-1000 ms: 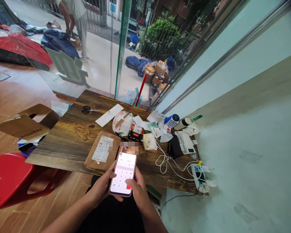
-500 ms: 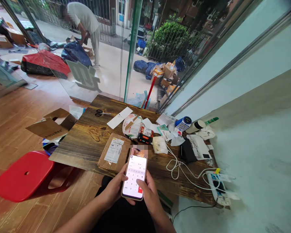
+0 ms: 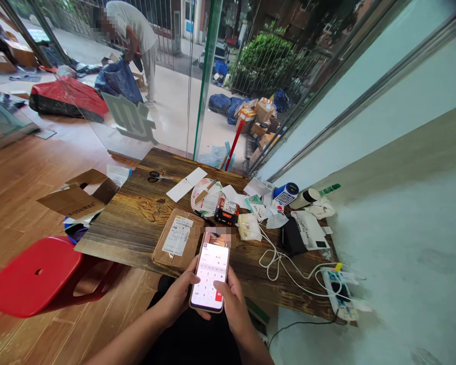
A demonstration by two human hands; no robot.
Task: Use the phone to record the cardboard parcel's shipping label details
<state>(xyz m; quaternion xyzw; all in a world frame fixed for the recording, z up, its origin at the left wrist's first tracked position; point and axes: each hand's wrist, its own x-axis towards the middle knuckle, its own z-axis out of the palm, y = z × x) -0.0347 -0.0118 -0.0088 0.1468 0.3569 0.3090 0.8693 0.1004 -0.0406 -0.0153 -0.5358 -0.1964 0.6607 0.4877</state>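
Both my hands hold a smartphone (image 3: pixel 209 274) upright over my lap at the table's near edge. Its lit screen shows a number keypad. My left hand (image 3: pixel 178 294) grips the left side, with the thumb over the keys. My right hand (image 3: pixel 231 299) wraps the right edge, its thumb on the lower right of the screen. Just behind the phone lies a cardboard parcel (image 3: pixel 193 243) with a white shipping label (image 3: pixel 178 235). A small black and orange label printer (image 3: pixel 226 215) stands beyond it, near a yellowish packet (image 3: pixel 250 226).
The dark wooden table (image 3: pixel 133 223) also carries scissors (image 3: pixel 157 176), white cables (image 3: pixel 275 258) and a power strip (image 3: pixel 340 296). To the left are a red stool (image 3: pixel 34 276) and an open carton (image 3: pixel 83 195). Behind the glass, a person (image 3: pixel 135 40) bends over a blue bag (image 3: pixel 117 81).
Outside, the person has lifted the blue bag's edge higher. My hands and the phone stay nearly still, both thumbs over the keypad. The view has shifted slightly.
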